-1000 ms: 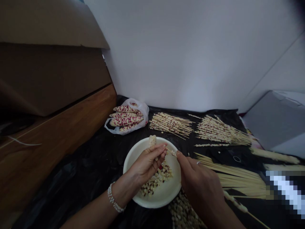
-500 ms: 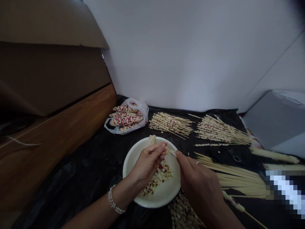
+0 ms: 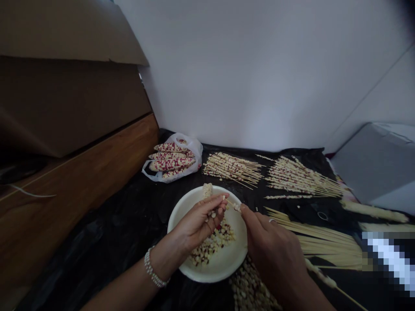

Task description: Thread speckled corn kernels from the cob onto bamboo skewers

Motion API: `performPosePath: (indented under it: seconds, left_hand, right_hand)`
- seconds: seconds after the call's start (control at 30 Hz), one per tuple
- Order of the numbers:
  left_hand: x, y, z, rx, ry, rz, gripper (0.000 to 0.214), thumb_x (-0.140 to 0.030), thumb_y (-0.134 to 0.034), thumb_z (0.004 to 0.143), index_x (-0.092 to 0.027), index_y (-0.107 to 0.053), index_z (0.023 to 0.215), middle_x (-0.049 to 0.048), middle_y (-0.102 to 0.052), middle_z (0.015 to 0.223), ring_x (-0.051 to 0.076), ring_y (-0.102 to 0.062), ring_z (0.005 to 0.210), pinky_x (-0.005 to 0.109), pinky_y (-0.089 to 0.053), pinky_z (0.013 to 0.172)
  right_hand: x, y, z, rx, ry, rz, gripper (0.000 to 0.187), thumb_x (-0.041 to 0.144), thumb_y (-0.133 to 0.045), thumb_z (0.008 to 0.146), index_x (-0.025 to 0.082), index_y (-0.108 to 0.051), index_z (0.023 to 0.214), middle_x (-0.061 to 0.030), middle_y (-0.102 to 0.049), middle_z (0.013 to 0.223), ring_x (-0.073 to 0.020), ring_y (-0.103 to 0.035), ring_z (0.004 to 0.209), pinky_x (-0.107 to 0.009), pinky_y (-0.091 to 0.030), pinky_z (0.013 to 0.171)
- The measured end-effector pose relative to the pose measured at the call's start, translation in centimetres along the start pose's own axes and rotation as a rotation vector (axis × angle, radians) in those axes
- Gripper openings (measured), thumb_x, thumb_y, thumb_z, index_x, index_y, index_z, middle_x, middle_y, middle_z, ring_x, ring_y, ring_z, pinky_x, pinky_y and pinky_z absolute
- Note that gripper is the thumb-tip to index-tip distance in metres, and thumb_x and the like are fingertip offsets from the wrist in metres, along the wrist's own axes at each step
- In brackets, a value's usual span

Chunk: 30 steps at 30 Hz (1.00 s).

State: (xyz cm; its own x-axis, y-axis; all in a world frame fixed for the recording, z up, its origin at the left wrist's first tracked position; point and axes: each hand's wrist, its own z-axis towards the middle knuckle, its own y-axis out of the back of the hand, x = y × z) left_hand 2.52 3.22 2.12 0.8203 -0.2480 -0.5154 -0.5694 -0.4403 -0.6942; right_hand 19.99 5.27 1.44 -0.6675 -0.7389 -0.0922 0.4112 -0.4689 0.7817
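My left hand (image 3: 199, 222) hovers over a white bowl (image 3: 227, 261) of loose corn kernels (image 3: 212, 244); its fingertips pinch a kernel at the tip of a thin bamboo skewer (image 3: 232, 204). My right hand (image 3: 272, 250) grips that skewer, which runs back under the hand and shows threaded kernels behind it (image 3: 324, 280). A bare corn cob (image 3: 207, 190) leans on the bowl's far rim.
A plastic bag of red-and-white corn cobs (image 3: 171, 162) lies at the back left. Two heaps of filled skewers (image 3: 233, 167) (image 3: 298, 177) lie beyond the bowl; bare skewers (image 3: 324, 242) lie at the right. Loose kernels (image 3: 248, 289) sit below the bowl. Wooden furniture (image 3: 81, 172) borders the left.
My left hand's fingers have shifted slightly at the skewer tip. My right hand has barely moved.
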Motion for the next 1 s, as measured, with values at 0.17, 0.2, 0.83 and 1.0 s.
performPosePath:
  seconds: [0.17,0.2,0.83,1.0]
  left_hand:
    - [-0.7,-0.1,0.1,0.013,0.111,-0.068,0.01,-0.004,-0.06,0.081,-0.01,-0.066,0.085,0.0034,-0.065,0.075,0.006,-0.062,0.063,0.014,-0.052,0.063]
    - [-0.8,-0.1,0.1,0.017,0.132,-0.085,0.011,-0.004,-0.059,0.081,-0.011,-0.066,0.085,0.0026,-0.064,0.072,0.006,-0.061,0.061,0.014,-0.052,0.061]
    - [-1.3,0.2,0.0,0.103,0.287,-0.083,0.011,-0.004,-0.054,0.082,-0.01,-0.064,0.081,0.0016,-0.061,0.067,0.006,-0.059,0.058,0.014,-0.05,0.058]
    - [-0.6,0.2,-0.2,0.108,0.27,0.016,0.012,-0.004,-0.057,0.08,-0.01,-0.067,0.082,0.0026,-0.065,0.07,0.005,-0.06,0.06,0.012,-0.048,0.058]
  right_hand:
    - [-0.1,0.1,0.0,0.01,-0.012,0.034,0.03,0.014,-0.044,0.086,0.013,-0.059,0.113,-0.0052,-0.069,0.084,-0.0139,-0.06,0.059,-0.027,-0.039,0.049]
    - [-0.1,0.1,0.0,0.008,-0.012,0.043,0.03,0.015,-0.044,0.087,0.013,-0.059,0.113,-0.0052,-0.069,0.084,-0.014,-0.06,0.058,-0.027,-0.039,0.049]
    - [-0.1,0.7,0.2,0.005,-0.008,0.13,0.03,0.016,-0.042,0.088,0.014,-0.06,0.112,-0.0051,-0.069,0.083,-0.0146,-0.062,0.059,-0.027,-0.04,0.047]
    - [0.1,0.5,0.1,0.009,-0.009,0.134,0.029,0.016,-0.042,0.088,0.015,-0.058,0.113,-0.0067,-0.07,0.093,-0.0157,-0.064,0.064,-0.027,-0.041,0.048]
